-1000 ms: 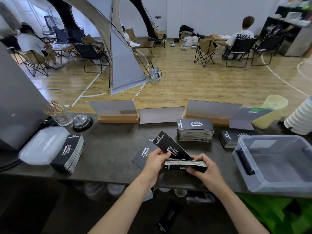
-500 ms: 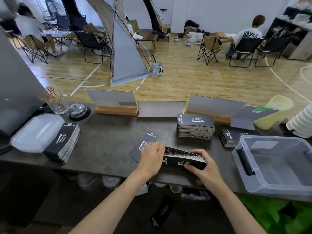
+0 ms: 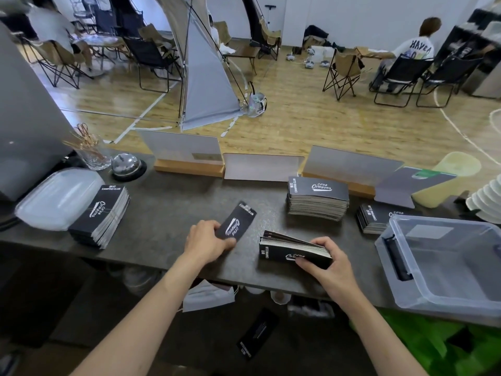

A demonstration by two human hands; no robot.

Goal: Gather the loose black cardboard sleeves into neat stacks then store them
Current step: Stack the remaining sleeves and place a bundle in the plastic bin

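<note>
- Storing has not begun, by my judgement: the clear plastic bin [image 3: 439, 220], at 3 o'clock on the dark counter [image 3: 168, 213], holds no sleeves.
- Three finished stacks stand ready: a tall stack [image 3: 317, 198] at 1 o'clock, a leaning stack [image 3: 100, 215] at 9 o'clock and a low stack [image 3: 375, 217] just beside the bin.
- The right hand [image 3: 330, 264] grasps a part-built stack [image 3: 292, 251] near the counter's front edge, fingers curled over it.
- The left hand [image 3: 206, 240] pinches a single sleeve [image 3: 237, 223] by its near end, at 9 o'clock from that stack.
- A dropped sleeve [image 3: 257, 332] lies on the floor at 6 o'clock, ungathered.
- Beyond is a wood-floored hall with a grey tent [image 3: 208, 85] at 12 o'clock, folding chairs and seated people.
- A clear lid [image 3: 54, 196] and a service bell [image 3: 126, 164] sit at 10 o'clock.
</note>
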